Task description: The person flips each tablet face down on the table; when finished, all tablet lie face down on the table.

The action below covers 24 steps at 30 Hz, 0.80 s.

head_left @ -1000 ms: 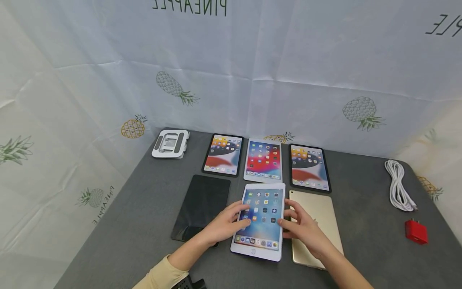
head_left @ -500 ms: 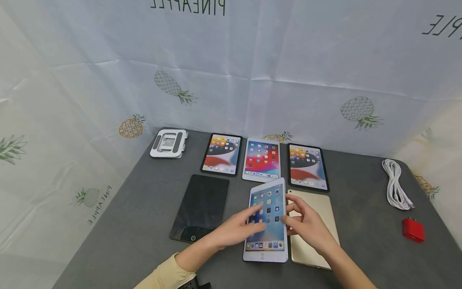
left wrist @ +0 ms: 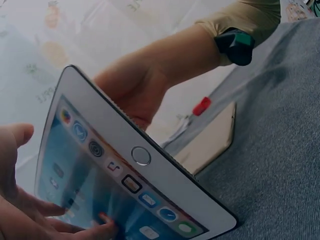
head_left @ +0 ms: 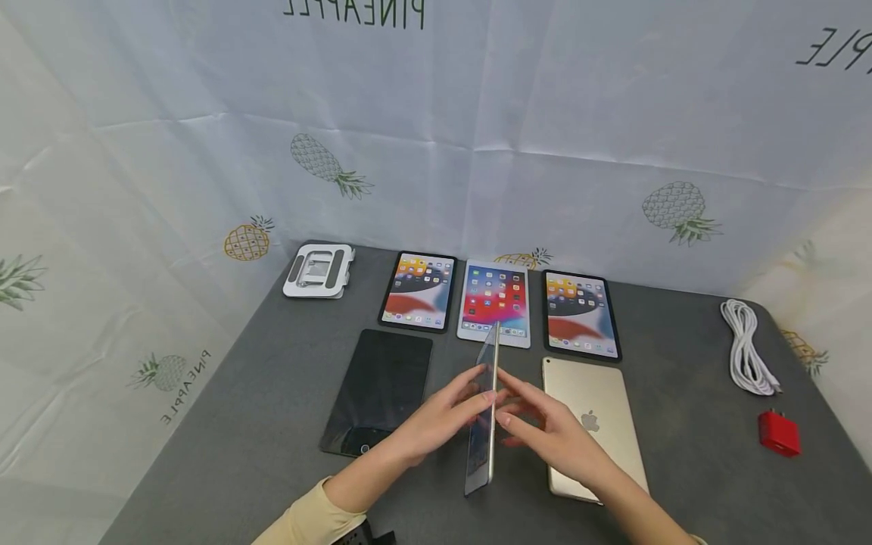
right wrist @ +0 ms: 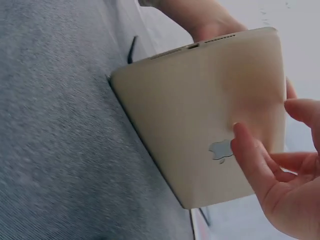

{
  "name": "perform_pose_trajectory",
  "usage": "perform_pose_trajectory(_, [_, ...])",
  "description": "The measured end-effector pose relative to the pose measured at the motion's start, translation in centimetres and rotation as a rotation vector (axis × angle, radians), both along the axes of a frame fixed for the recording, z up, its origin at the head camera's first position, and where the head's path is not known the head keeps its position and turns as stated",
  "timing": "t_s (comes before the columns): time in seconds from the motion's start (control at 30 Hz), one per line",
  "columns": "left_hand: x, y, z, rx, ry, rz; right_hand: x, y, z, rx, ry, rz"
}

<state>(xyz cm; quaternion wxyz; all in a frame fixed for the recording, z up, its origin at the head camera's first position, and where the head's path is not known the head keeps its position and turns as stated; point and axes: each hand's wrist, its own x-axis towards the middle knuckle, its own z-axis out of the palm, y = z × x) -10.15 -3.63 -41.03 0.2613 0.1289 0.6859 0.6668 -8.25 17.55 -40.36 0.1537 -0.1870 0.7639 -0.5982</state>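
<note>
A white-fronted tablet (head_left: 481,454) stands on its long edge in the head view, screen facing left. My left hand (head_left: 436,424) has its fingers on the screen side and its thumb at the upper edge. From the other side my right hand (head_left: 555,431) holds it, fingertips on the back and thumb by the same edge. In the right wrist view the gold back of the tablet (right wrist: 170,115) shows an apple logo. The left wrist view shows the lit screen and home button of the tablet (left wrist: 102,117). A gold tablet (head_left: 599,393) lies face down under my right forearm.
A dark-screened tablet (head_left: 384,378) lies left of my hands. Behind stand out a black-rimmed tablet (head_left: 418,291), a white tablet (head_left: 495,299) and another black-rimmed tablet (head_left: 581,314). A white stand (head_left: 318,270) is back left; a coiled white cable (head_left: 747,348) and red plug (head_left: 780,434) are right.
The tablet between my hands has turned from screen-up, through a tilt, to standing on its long edge. Both hands have moved with it and now lie on opposite sides of it.
</note>
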Motion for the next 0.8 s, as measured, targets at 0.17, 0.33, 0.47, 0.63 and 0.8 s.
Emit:
perform_pose_trajectory(0.17, [-0.2,-0.9,-0.2,0.024,-0.020,0.040,0.3,-0.6,-1.1,0.061,0.030,0.068])
perform_pose_trajectory(0.33, [-0.2,-2.1,-0.2,0.018,0.016,0.069,0.5,-0.9,-1.8,0.102,0.016,0.110])
perform_pose_trajectory(0.47, [-0.1,-2.8,-0.1,0.015,0.062,0.092,0.6,-1.0,-2.3,0.090,-0.001,0.139])
perform_pose_trajectory(0.63, [0.1,-3.4,-0.2,0.049,0.122,0.169,0.6,-1.1,-2.8,0.097,-0.021,0.160])
perform_pose_trajectory(0.8, [0.2,-3.7,-0.9,0.096,0.120,0.269,0.6,-0.9,-3.3,0.137,-0.025,0.145])
